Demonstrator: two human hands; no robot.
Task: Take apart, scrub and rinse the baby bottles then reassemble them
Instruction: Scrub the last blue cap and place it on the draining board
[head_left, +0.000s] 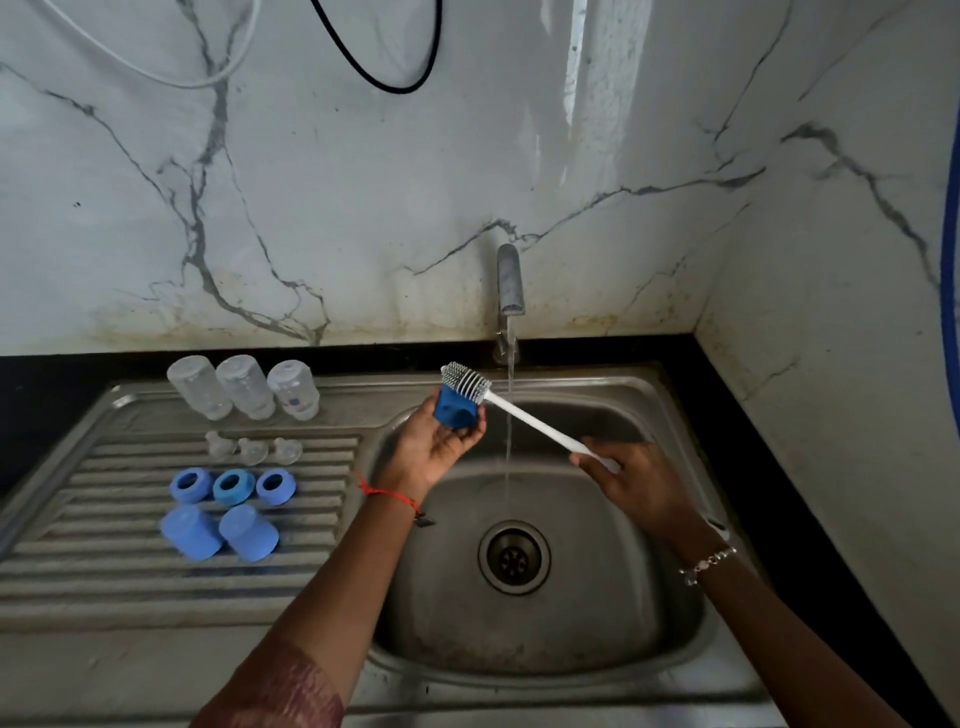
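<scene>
One light, likely slick cap (456, 413) near the sink's (597, 385) back edge: your left hand (434, 449) wraps its sides; right hand (641, 486) clamps the brush (530, 418).

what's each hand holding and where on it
The left hand grips a blue cap round its sides; the right hand grips the brush at the end of its white handle.

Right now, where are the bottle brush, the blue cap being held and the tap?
bottle brush (467, 381): head view, on its bristled head.
blue cap (452, 410): head view, on its side wall.
tap (509, 278): head view, on its metal spout.
</scene>
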